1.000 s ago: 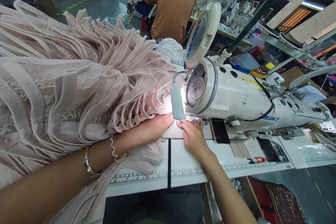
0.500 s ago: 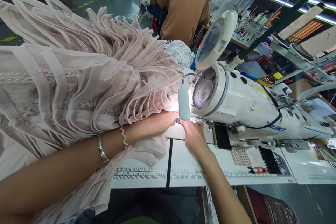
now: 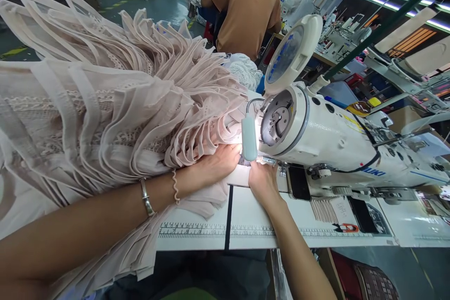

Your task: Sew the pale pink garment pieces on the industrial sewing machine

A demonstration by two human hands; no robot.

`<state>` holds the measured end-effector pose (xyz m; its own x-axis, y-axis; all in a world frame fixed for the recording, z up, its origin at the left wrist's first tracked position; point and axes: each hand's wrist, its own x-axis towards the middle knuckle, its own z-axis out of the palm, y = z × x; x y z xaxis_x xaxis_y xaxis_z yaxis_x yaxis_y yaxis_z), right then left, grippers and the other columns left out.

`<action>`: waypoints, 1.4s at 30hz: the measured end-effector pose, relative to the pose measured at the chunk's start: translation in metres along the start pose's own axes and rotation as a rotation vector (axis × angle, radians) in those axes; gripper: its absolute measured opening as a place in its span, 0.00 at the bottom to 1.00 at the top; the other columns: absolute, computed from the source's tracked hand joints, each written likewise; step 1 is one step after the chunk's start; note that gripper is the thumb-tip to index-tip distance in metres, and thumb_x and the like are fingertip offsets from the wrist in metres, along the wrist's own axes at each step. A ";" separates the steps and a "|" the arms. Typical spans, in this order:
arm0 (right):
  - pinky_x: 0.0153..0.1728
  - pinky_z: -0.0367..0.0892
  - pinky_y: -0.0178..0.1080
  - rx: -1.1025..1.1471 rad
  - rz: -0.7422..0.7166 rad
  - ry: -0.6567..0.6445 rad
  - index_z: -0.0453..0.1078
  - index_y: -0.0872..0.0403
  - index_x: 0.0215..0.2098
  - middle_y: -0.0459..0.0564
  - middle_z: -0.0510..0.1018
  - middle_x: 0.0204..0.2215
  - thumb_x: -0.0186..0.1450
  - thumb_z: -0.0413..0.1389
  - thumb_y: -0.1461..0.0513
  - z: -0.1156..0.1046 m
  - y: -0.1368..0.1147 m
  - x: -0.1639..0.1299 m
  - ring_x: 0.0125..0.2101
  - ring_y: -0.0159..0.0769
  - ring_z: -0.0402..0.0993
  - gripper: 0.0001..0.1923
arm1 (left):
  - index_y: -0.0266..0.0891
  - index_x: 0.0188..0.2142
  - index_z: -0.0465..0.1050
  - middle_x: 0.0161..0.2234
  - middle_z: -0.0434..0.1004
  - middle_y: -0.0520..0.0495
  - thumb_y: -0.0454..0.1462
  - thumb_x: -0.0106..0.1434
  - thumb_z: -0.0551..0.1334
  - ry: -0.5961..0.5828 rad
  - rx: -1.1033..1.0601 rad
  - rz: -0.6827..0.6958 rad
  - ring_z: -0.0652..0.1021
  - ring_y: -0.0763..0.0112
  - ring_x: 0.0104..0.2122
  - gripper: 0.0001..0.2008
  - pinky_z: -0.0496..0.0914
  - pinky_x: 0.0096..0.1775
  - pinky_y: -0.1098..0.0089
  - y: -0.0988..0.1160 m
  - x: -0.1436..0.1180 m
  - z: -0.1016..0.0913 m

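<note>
A big heap of pale pink pleated fabric (image 3: 105, 103) fills the left side and lies over the white surface (image 3: 246, 225), reaching up to the sewing machine (image 3: 333, 140). The left hand (image 3: 218, 164) lies flat on the edge of the fabric, fingers stretched out and pressing it down, not closed around anything. Just beside it, the right hand (image 3: 262, 183) rests near the needle area under the small lamp (image 3: 249, 137); its fingers are bent forward, and I cannot tell if they pinch the fabric. Behind, a person in an orange shirt (image 3: 246, 4) sits.
</note>
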<state>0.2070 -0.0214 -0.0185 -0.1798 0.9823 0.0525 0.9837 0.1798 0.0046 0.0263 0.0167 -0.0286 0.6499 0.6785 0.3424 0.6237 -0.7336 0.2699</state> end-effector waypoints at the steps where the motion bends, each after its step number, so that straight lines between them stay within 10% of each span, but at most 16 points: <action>1: 0.46 0.60 0.48 -0.005 0.020 -0.004 0.74 0.52 0.48 0.55 0.78 0.34 0.64 0.43 0.71 -0.001 0.000 0.002 0.36 0.44 0.70 0.22 | 0.35 0.30 0.67 0.32 0.72 0.43 0.23 0.65 0.49 -0.014 0.055 0.030 0.72 0.64 0.35 0.13 0.65 0.38 0.65 0.002 -0.001 -0.001; 12: 0.36 0.61 0.37 -0.027 -0.254 0.244 0.71 0.53 0.29 0.47 0.68 0.23 0.63 0.43 0.75 0.005 0.004 -0.006 0.28 0.37 0.63 0.19 | 0.37 0.50 0.68 0.50 0.73 0.40 0.43 0.68 0.59 -0.156 -0.052 -0.184 0.73 0.55 0.51 0.15 0.65 0.54 0.58 0.005 0.001 -0.013; 18: 0.38 0.63 0.39 -0.098 -0.248 0.374 0.75 0.57 0.41 0.47 0.67 0.20 0.61 0.43 0.77 0.011 0.006 -0.007 0.25 0.38 0.63 0.22 | 0.37 0.53 0.66 0.55 0.70 0.38 0.41 0.68 0.58 -0.177 -0.129 -0.178 0.70 0.55 0.56 0.16 0.62 0.59 0.57 0.003 0.003 -0.012; 27: 0.47 0.63 0.44 0.012 -0.186 0.238 0.76 0.52 0.50 0.53 0.79 0.37 0.60 0.44 0.75 0.008 0.009 -0.010 0.40 0.43 0.70 0.28 | 0.38 0.44 0.66 0.47 0.73 0.40 0.39 0.68 0.58 -0.071 -0.097 -0.152 0.73 0.56 0.50 0.08 0.66 0.53 0.58 0.001 -0.003 -0.006; 42: 0.49 0.60 0.50 -0.075 -0.065 -0.018 0.69 0.53 0.58 0.58 0.77 0.38 0.65 0.42 0.73 -0.003 -0.009 -0.010 0.41 0.48 0.69 0.28 | 0.39 0.43 0.67 0.45 0.74 0.41 0.35 0.69 0.53 0.035 -0.052 -0.187 0.72 0.57 0.52 0.06 0.67 0.55 0.58 0.008 0.000 -0.011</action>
<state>0.1999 -0.0331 -0.0158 -0.2429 0.9695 0.0319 0.9674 0.2397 0.0819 0.0266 0.0103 -0.0162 0.5082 0.8023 0.3130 0.7083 -0.5961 0.3781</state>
